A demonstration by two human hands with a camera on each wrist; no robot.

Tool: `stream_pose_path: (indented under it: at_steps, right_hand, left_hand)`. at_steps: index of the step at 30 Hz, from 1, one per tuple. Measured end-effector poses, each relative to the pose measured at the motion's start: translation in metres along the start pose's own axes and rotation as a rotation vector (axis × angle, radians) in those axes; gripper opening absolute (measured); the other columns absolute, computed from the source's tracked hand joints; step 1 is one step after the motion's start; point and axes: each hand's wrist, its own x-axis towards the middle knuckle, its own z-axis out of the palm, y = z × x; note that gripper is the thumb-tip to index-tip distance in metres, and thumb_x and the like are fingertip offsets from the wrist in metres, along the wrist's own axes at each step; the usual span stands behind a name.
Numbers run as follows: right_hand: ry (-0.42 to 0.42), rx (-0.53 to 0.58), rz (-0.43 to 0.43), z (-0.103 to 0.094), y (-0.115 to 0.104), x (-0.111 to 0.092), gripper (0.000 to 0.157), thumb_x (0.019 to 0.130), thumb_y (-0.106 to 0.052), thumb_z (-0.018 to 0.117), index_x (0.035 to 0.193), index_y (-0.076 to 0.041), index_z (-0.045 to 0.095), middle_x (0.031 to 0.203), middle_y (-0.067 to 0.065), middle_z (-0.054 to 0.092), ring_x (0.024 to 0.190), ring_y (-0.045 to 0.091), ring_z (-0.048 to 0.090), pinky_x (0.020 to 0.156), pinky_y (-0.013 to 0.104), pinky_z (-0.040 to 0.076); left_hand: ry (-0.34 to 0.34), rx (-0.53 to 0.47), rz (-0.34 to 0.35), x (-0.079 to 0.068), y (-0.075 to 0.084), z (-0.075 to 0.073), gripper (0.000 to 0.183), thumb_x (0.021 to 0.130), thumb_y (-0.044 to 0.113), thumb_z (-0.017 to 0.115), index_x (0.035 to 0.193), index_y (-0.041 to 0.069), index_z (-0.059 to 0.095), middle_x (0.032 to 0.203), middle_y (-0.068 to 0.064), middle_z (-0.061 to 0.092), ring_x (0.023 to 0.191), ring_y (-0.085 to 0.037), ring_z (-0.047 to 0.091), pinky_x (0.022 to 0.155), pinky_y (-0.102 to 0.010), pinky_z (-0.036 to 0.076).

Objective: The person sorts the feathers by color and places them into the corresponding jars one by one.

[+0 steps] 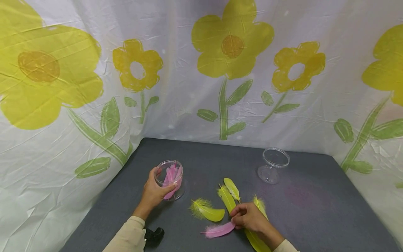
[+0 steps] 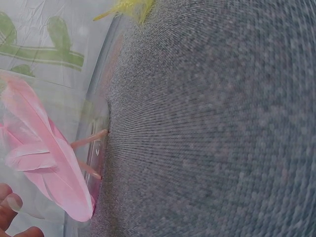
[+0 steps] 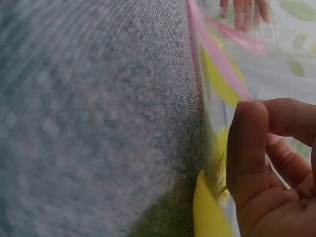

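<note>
My left hand (image 1: 154,191) grips a clear plastic cup (image 1: 160,167) on a stem, with several pink feathers (image 1: 172,175) standing inside it. In the left wrist view those pink feathers (image 2: 49,153) show through the clear wall, with fingertips (image 2: 10,205) at the lower left. Between thumb and forefinger my right hand (image 1: 250,217) pinches one end of a pink feather (image 1: 218,230), whose other end points left toward the cup. The right wrist view shows the pinch at the tip of that pink feather (image 3: 217,54). Yellow feathers (image 1: 214,214) lie around and under the right hand.
A second clear stemmed cup (image 1: 268,175) stands at the back right of the dark grey table (image 1: 201,164). Near the left sleeve lies a small black object (image 1: 154,236). A white curtain (image 1: 176,105) with printed yellow flowers hangs behind the table and along its sides.
</note>
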Motion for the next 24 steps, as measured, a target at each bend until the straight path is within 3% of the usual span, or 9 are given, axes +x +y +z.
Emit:
stream_pose_path:
  at_steps: [9,16,24]
  right_hand:
    - [0.067,0.064,-0.056,-0.005,-0.012,-0.005,0.027,0.076,0.006,0.070,0.096,0.021,0.059,0.071,0.008,0.064,0.056,0.014,0.058,0.054,0.026,0.051]
    - [0.079,0.111,-0.112,-0.014,-0.028,-0.009,0.030,0.080,0.006,0.067,0.100,0.024,0.056,0.080,0.014,0.067,0.063,0.016,0.062,0.060,0.030,0.054]
    - [0.073,0.136,-0.168,-0.026,-0.053,-0.011,0.014,0.082,0.006,0.067,0.096,0.010,0.066,0.084,0.014,0.067,0.068,0.018,0.064,0.066,0.034,0.055]
  left_hand:
    - [-0.001,-0.009,0.000,0.000,-0.001,0.000,0.103,0.071,0.038,0.087,0.146,0.004,0.025,0.147,-0.019,0.037,0.135,-0.036,0.032,0.105,-0.059,0.024]
    - [-0.002,-0.020,-0.005,0.000,0.000,0.000,0.103,0.070,0.036,0.087,0.146,0.003,0.025,0.147,-0.018,0.037,0.135,-0.036,0.032,0.106,-0.058,0.024]
    - [0.001,-0.016,-0.001,-0.001,0.000,0.000,0.103,0.070,0.036,0.087,0.146,0.004,0.025,0.147,-0.018,0.037,0.135,-0.036,0.032,0.105,-0.058,0.025]
